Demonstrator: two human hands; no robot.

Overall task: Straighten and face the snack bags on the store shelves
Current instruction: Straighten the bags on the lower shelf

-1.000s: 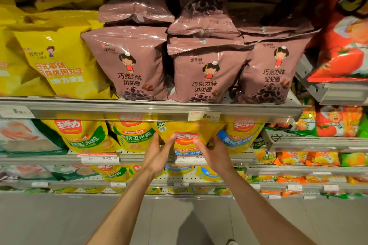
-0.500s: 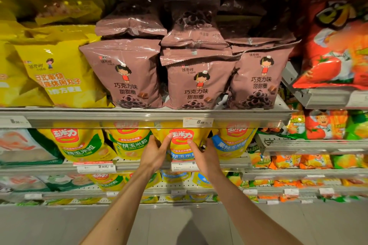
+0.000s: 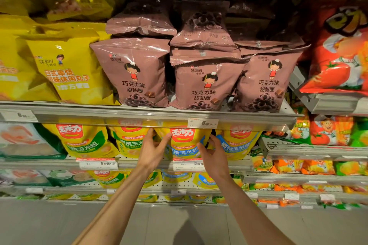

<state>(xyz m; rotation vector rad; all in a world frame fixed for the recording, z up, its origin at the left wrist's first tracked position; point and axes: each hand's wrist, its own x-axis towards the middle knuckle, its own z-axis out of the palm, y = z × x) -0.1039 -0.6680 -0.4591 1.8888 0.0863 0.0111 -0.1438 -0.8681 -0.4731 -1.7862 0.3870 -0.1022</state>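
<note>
Two forearms in view, both bare from elbow to wrist; no sleeves, cuffs or gloves seen. Left hand [image 3: 153,150] and right hand [image 3: 214,155] bare. No watch or bracelet on either wrist. Possible ring on right hand, too small to confirm

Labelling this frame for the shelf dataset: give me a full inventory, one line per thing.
brown ring-snack bags: three upright, more stacked flat above; top shelf, centre.
mustard bags: several, yellow; top shelf, left.
red tomato bag: one, red-orange; upper right.
blue-banded corn bag: one, yellow; second shelf, between both hands.
green-banded corn bags: two, yellow; second shelf, to its left.
white-and-green bags: count unclear; second shelf, far left.
price tag: one, white; top shelf rail.
small orange packs: several; right lower shelves.
left hand: grips the held bag's left edge.
right hand: grips its right edge.
</note>
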